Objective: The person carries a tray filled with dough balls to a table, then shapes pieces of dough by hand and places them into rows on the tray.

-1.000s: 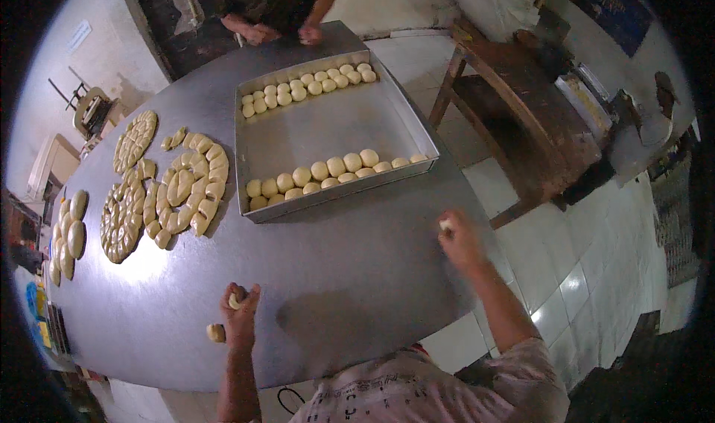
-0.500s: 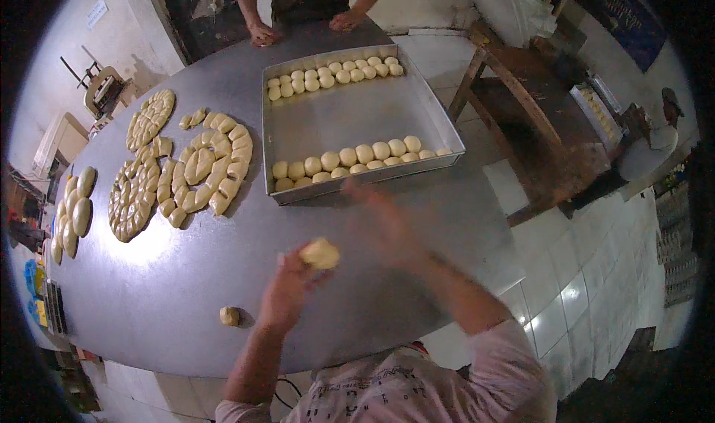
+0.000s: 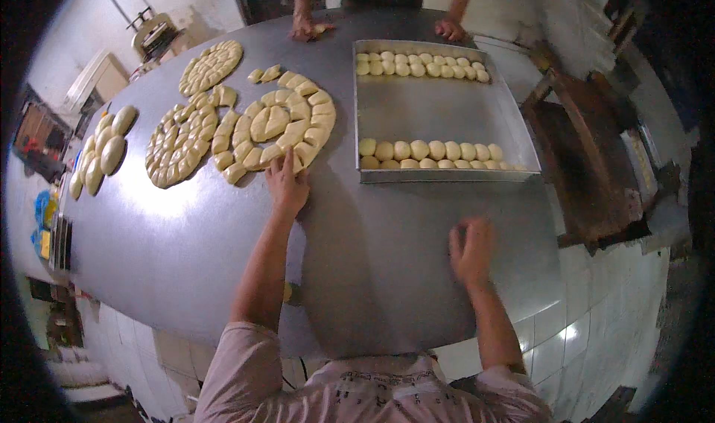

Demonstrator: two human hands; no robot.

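Pale dough coil (image 3: 272, 123) lies at eleven o'clock on the table (image 3: 186, 244), left hand (image 3: 289, 188) at its five-o'clock edge; whether fingers clamp, I cannot tell. Blurred right hand (image 3: 473, 253), finger state unclear, sits six o'clock from the tray (image 3: 432, 110).

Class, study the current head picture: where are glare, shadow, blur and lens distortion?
Head view: glare whitens the metal table left of centre, below a segmented dough coil; a broad shadow darkens the table's near middle. Also head view: the right hand looks blurred; fisheye bending curves the table's edge, and the picture's corners go black.
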